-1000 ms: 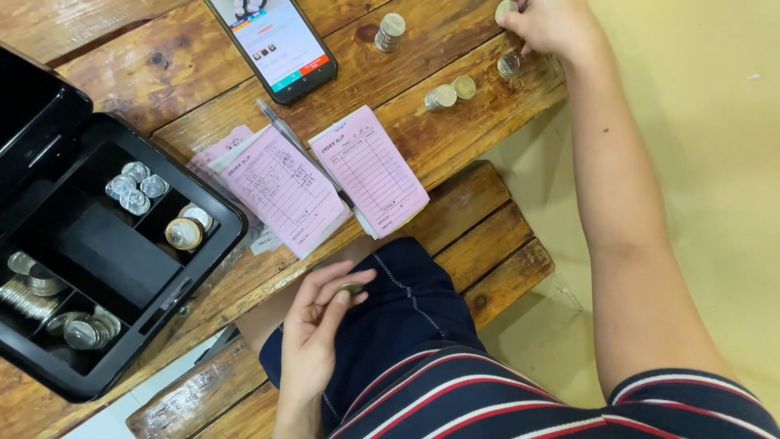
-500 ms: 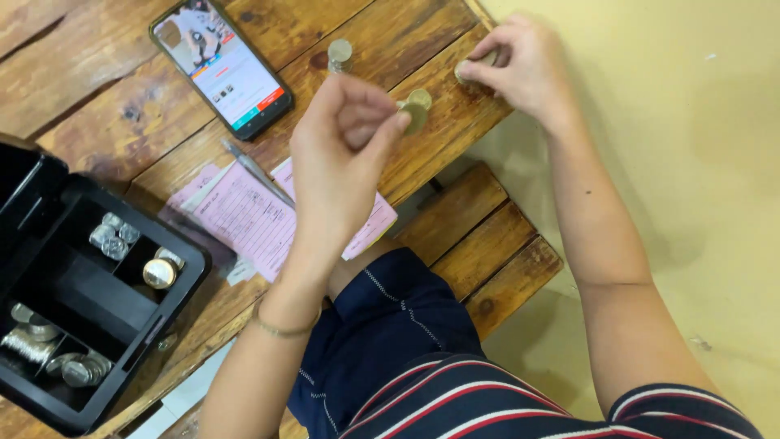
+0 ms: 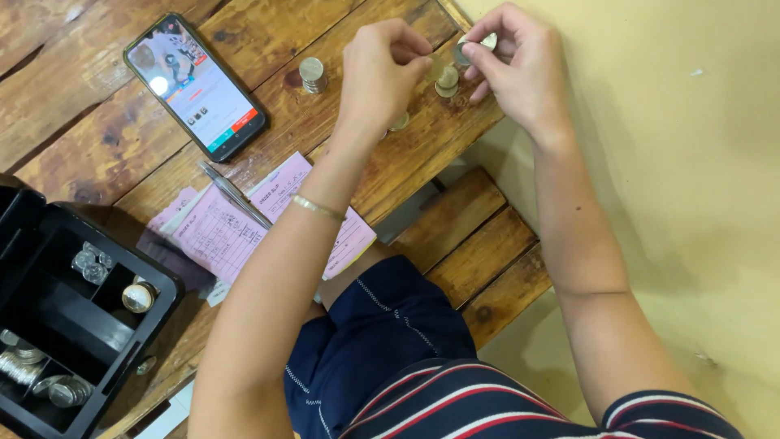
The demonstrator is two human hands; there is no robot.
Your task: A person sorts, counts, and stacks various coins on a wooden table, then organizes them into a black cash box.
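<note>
My left hand [image 3: 382,69] is raised over the far edge of the wooden table [image 3: 341,122], fingers pinched together near a small stack of coins [image 3: 446,80]. My right hand [image 3: 516,61] is close beside it and pinches a few coins [image 3: 475,45] between thumb and fingers. Another coin stack [image 3: 312,73] stands to the left, and one more coin [image 3: 399,123] peeks out under my left wrist. Whether my left fingers hold a coin cannot be made out.
A smartphone [image 3: 195,85] with a lit screen lies at the back left. Pink slips [image 3: 236,228] with a pen [image 3: 236,195] on them lie under my left forearm. A black cash box [image 3: 57,317] with coins in its compartments sits at the left. A wooden bench [image 3: 479,244] is below.
My left hand rose from my lap to the table's far edge and met my right hand at the coins. The view shifted so the phone and cash box sit further left.
</note>
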